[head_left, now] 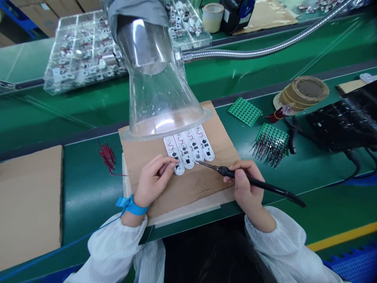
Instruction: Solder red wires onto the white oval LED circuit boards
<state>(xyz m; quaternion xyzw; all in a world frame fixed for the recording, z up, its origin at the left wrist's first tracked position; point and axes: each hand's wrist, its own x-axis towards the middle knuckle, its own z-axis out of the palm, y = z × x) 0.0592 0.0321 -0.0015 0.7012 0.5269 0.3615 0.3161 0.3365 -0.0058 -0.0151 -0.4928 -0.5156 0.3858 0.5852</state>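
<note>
Four would exceed a count, so several white circuit boards (pixel 188 157) with black chips and short red wires lie side by side on a cardboard sheet (pixel 165 196). My right hand (pixel 249 184) grips a soldering iron (pixel 265 185) by its black handle. The iron's tip touches or hovers just over the lower end of one board; which, I cannot tell. Over the leftmost board, my left hand (pixel 157 175) is closed in a pinch on a thin solder wire (pixel 184 163) that runs toward the tip. A blue strap (pixel 134 206) circles the left wrist.
A clear fume hood (pixel 165 98) on a metal hose (pixel 250 53) hangs above the boards. Red wires (pixel 107 157) lie left; green boards (pixel 245 111), a tape roll (pixel 303 94) and pliers (pixel 291 135) lie right. Parts trays (pixel 85 51) stand behind.
</note>
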